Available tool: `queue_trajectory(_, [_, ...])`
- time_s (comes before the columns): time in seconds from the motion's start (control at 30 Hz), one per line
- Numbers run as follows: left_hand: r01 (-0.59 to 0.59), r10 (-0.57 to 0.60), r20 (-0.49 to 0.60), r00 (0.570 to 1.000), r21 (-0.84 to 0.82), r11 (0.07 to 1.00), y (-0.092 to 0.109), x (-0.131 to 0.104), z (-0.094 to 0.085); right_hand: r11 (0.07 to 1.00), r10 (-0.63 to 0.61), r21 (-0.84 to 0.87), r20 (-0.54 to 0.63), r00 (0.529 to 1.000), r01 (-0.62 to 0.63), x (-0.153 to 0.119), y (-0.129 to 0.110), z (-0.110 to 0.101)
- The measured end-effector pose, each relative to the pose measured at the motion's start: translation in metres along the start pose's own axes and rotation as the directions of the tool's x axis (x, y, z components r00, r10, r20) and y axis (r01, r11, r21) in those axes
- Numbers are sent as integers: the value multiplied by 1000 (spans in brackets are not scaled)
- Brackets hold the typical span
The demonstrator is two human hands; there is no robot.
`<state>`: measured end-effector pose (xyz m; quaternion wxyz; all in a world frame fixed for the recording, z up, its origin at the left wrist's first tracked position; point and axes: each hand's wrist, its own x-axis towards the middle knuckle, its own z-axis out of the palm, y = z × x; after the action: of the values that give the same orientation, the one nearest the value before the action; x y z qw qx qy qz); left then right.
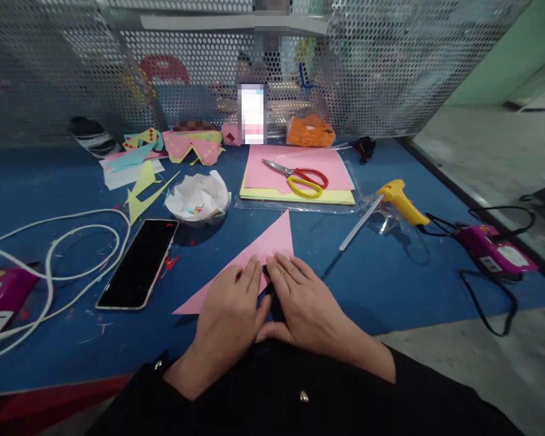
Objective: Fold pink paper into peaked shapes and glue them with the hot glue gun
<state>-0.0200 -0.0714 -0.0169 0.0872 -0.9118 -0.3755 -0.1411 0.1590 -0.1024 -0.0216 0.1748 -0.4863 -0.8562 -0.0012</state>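
Observation:
A pink sheet of paper, folded to a triangle, lies on the blue table in front of me. My left hand rests flat on its left part, fingers stretched out. My right hand lies on its right part, fingers extended beside those of the left. The thumbs come close together below the paper. Part of the paper is hidden under both hands. Beyond it, scissors with one red and one yellow handle lie on a stack of pink and yellow sheets.
A yellow glue gun with a glue stick lies right, near a purple power strip. To the left are a phone, a white cable, a crumpled paper bowl and yellow scraps. Perforated metal stands behind.

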Motion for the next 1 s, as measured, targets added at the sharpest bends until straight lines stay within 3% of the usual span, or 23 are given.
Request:
queue_trajectory(0.23, [37,-38,-29,999,-35,999,1,2,-4,999,23,-28,34,999,-23,-14,5,-4])
queue_trajectory(0.5, [-8,8,-44,999,-15,1000,-1,2,-1,999,52,-1,16,999,-52,2,-2,1])
queue_trajectory(0.8, [69,-72,-41,997,-69,995,-1,2,-6,997,69,-52,61,996,-66,-20,5,-7])
queue_trajectory(1.0, [-28,33,-152,988,33,999,1,2,-9,995,83,-49,12,996,-82,-8,8,-9])
